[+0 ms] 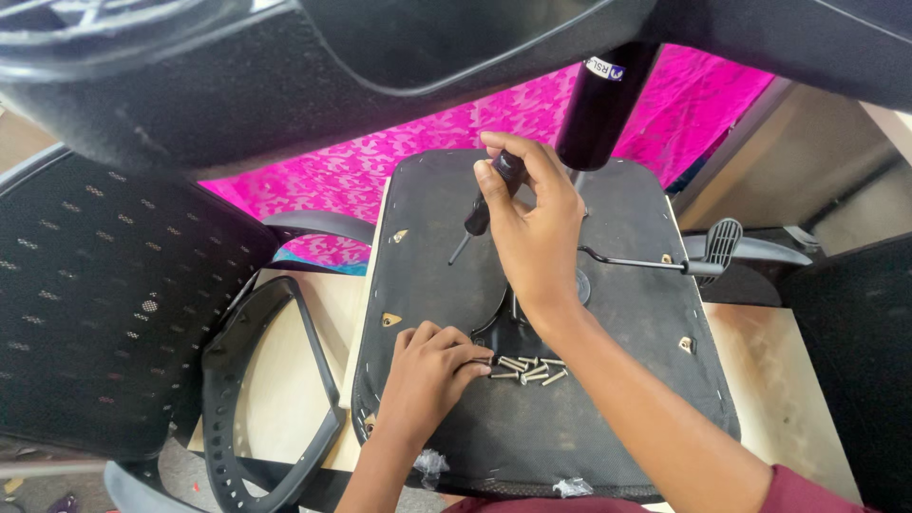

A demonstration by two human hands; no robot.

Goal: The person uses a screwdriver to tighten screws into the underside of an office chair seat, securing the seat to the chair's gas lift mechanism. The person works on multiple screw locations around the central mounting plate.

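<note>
Head view: right hand point(534, 223) hides most of the screwdriver point(486, 204)

Right hand point(537, 223) grips a screwdriver point(489, 199); left hand point(427, 370) touches screws point(527, 369)

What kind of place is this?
Probably a workshop where office chairs are put together: an upturned chair seat on a table, a pile of screws, loose mesh backrests, and a screwdriver.

A small white-and-blue label point(604, 68) sits atop the black cylinder point(598, 109).
</note>
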